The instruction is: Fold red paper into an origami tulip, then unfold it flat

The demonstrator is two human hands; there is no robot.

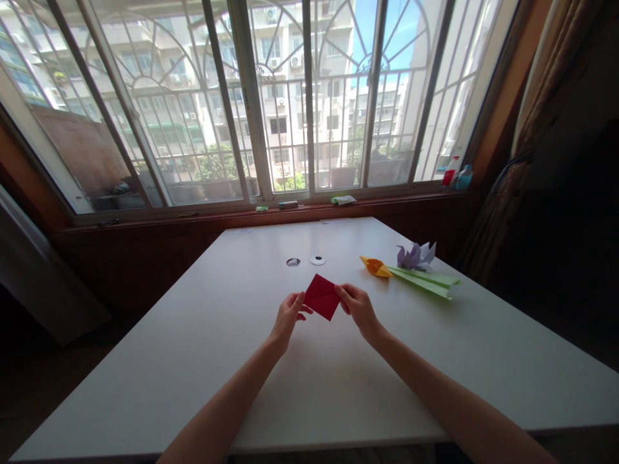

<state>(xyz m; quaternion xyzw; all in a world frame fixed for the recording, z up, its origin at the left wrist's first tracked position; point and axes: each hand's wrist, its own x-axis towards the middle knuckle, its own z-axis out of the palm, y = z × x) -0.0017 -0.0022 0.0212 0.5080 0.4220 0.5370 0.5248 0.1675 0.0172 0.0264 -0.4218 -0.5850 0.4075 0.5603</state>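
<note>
A small square of folded red paper (322, 297) is held up over the white table (193, 348), turned so that one corner points up. A crease or fold line crosses its face. My left hand (291, 316) pinches its left corner between thumb and fingers. On the opposite side, my right hand (358, 308) grips the right corner in the same way. Both hands are closed on the paper, and the fingers behind it are partly hidden.
To the right lie a yellow-orange origami boat (376, 267), a light green paper plane (425, 281) and purple-white folded paper (416, 256). Two round inserts, one of them a white disc (317, 260), sit in the tabletop. Bottles (464, 177) stand on the windowsill.
</note>
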